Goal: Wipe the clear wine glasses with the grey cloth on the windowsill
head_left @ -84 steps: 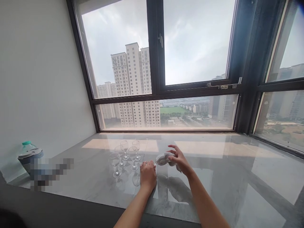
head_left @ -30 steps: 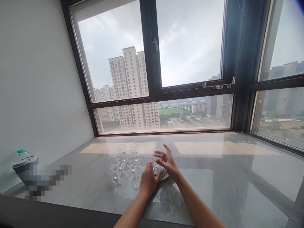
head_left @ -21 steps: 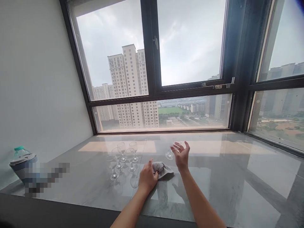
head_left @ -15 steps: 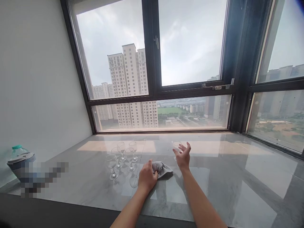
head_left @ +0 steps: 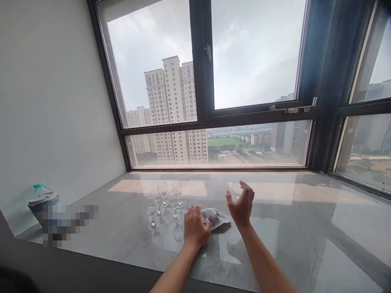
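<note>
A crumpled grey cloth [head_left: 218, 219] lies on the grey marbled counter. My left hand [head_left: 197, 228] is closed on the cloth's left end, thumb pressed against it; part of the grip is hidden. My right hand [head_left: 242, 203] is raised just to the right of the cloth, fingers and thumb apart, holding nothing. Close behind it stands a clear stemmed glass [head_left: 236, 187], mostly hidden by the hand. Left of my left hand, several similar glasses stand upright in a cluster, among them a front glass [head_left: 150, 207] and a rear glass [head_left: 162, 189].
At the far left, a dark container [head_left: 38, 209] stands by the wall with a green-capped clear bottle [head_left: 39, 189] behind or in it. A blurred patch hides things beside it. Dark-framed windows border the counter [head_left: 122, 240] at the back and right.
The view has turned slightly left, so everything sits further right. My right hand's fingers have shifted across the glass behind them. The cloth and glasses stay in place.
</note>
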Available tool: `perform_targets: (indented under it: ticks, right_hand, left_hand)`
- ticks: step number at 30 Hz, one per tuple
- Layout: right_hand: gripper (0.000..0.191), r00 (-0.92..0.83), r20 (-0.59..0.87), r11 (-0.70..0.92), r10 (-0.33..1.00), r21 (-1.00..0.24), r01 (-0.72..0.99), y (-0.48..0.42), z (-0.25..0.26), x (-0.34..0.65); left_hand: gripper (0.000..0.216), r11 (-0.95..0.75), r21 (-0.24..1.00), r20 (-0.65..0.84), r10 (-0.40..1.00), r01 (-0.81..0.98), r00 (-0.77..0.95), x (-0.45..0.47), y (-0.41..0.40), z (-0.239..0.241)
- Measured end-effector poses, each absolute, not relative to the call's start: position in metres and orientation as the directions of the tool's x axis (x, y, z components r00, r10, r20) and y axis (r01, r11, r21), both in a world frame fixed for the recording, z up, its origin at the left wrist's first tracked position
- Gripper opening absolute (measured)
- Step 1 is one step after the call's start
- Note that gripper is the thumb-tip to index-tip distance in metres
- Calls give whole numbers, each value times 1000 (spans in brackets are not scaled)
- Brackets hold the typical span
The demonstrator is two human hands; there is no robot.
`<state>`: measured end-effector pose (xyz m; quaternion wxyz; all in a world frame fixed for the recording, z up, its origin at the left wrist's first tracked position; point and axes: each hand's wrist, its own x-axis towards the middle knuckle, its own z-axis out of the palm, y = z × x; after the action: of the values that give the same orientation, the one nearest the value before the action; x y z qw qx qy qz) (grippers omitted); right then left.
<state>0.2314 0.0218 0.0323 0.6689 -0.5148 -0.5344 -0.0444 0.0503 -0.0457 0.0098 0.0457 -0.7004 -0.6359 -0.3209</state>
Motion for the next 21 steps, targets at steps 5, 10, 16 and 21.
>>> perform_targets:
  ticks: [5,10,16,21]
  right_hand:
    - [68,-344,568,661,748,-592,461,1,25,202]
    - [87,-471,424,617,774,-674,407,9,3,202]
    - [85,-424,390,570,817,-655,495,18,-7,206]
    - [87,-282,419,479,863,-505,718,18,3,211]
  left_hand:
    - [25,47,395,557,782,917,-281,45,-50,11]
    - [21,358,492,537,592,794,-600,33,-41,4]
    - [35,386,468,540,587,795,-603,29,-29,-4]
    - [43,404,451,433,681,796,-591,30,-22,-1]
